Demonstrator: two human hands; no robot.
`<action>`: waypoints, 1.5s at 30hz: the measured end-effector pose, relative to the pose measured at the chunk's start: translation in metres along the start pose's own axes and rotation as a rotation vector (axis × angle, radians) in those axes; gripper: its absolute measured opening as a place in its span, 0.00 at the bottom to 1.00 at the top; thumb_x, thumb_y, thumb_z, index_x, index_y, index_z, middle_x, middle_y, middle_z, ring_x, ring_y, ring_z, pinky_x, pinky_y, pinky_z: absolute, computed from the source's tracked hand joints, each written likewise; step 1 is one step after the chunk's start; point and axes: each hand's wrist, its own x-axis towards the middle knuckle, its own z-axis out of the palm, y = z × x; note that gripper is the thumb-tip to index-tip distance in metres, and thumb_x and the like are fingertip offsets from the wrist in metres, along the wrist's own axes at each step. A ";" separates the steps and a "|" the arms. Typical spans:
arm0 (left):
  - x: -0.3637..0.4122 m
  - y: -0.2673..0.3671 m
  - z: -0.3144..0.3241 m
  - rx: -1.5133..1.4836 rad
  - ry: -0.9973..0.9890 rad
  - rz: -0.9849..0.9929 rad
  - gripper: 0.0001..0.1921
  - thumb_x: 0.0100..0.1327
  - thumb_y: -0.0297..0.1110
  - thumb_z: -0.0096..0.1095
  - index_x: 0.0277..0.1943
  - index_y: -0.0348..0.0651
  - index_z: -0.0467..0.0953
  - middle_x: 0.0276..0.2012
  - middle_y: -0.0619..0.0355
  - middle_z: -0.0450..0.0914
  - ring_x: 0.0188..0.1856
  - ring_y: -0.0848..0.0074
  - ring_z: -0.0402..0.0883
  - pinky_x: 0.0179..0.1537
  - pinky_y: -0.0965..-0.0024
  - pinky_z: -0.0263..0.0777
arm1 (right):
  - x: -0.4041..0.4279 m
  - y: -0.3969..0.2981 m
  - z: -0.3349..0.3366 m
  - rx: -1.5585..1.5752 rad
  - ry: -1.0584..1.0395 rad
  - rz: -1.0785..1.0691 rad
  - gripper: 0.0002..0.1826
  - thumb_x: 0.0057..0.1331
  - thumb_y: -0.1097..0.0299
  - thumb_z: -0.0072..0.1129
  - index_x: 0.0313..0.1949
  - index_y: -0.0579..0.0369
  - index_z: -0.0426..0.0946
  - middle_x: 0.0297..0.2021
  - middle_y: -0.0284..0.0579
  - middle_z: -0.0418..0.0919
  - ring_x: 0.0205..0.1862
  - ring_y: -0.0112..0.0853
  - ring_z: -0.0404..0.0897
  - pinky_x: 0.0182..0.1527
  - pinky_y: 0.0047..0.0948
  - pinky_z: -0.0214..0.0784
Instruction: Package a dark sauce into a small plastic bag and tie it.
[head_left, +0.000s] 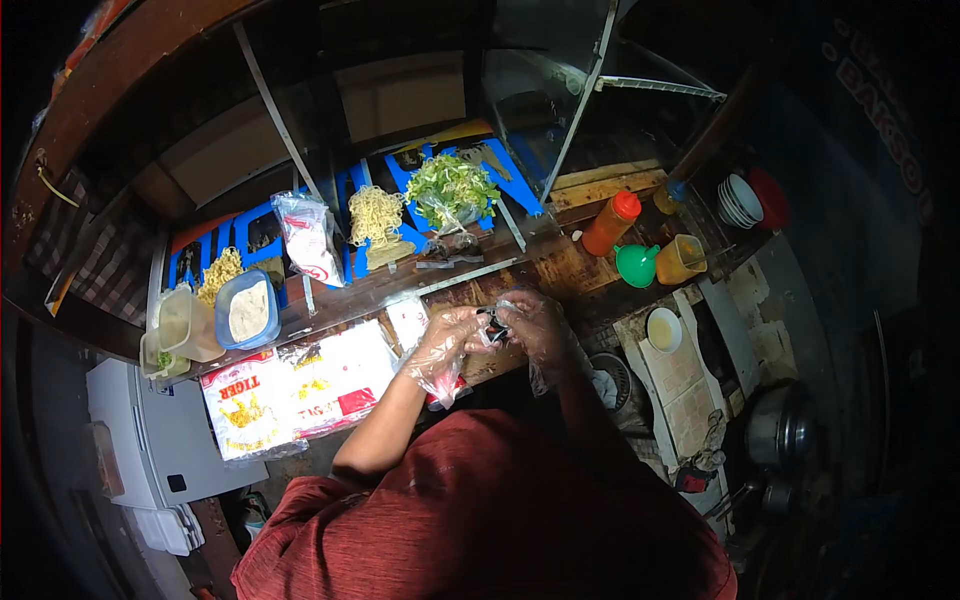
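Note:
Both of my hands wear clear plastic gloves and meet above the front edge of the wooden counter (491, 367). Between the fingertips of my left hand (450, 341) and my right hand (529, 326) is a small clear plastic bag (493, 322) with something dark in it; its contents are too small to tell. Just beyond my hands, small bags with dark contents (450, 249) lie on the shelf. Behind them are chopped greens (452, 191) and a pile of noodles (375, 216). Printed plastic packs (307, 382) lie left of my left hand.
A blue tub of pale powder (248, 309) and a clear plastic container (187, 322) stand at the left. On the right are a red squeeze bottle (611, 223), a green funnel (637, 265), a yellowish container (680, 259), stacked bowls (739, 201) and a white bowl (664, 330). Glass panels frame the shelf.

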 end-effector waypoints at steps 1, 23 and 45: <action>0.000 0.001 0.002 0.000 -0.001 0.000 0.11 0.67 0.32 0.58 0.43 0.31 0.75 0.35 0.53 0.81 0.36 0.67 0.84 0.38 0.67 0.81 | 0.000 0.002 -0.001 0.000 0.001 0.000 0.15 0.64 0.68 0.58 0.47 0.64 0.74 0.34 0.44 0.81 0.30 0.21 0.76 0.33 0.23 0.71; -0.008 -0.003 0.009 0.097 0.115 -0.034 0.12 0.65 0.39 0.62 0.43 0.39 0.78 0.29 0.64 0.78 0.29 0.83 0.77 0.29 0.78 0.74 | -0.008 0.019 0.000 0.034 -0.006 -0.091 0.13 0.64 0.74 0.58 0.47 0.63 0.75 0.33 0.42 0.80 0.35 0.20 0.75 0.39 0.22 0.69; -0.008 -0.018 0.005 0.214 0.091 0.152 0.05 0.63 0.28 0.63 0.40 0.38 0.77 0.36 0.63 0.80 0.38 0.84 0.76 0.38 0.79 0.69 | -0.016 0.017 0.006 0.046 -0.058 -0.064 0.09 0.61 0.71 0.60 0.40 0.62 0.78 0.31 0.38 0.80 0.31 0.19 0.76 0.34 0.21 0.70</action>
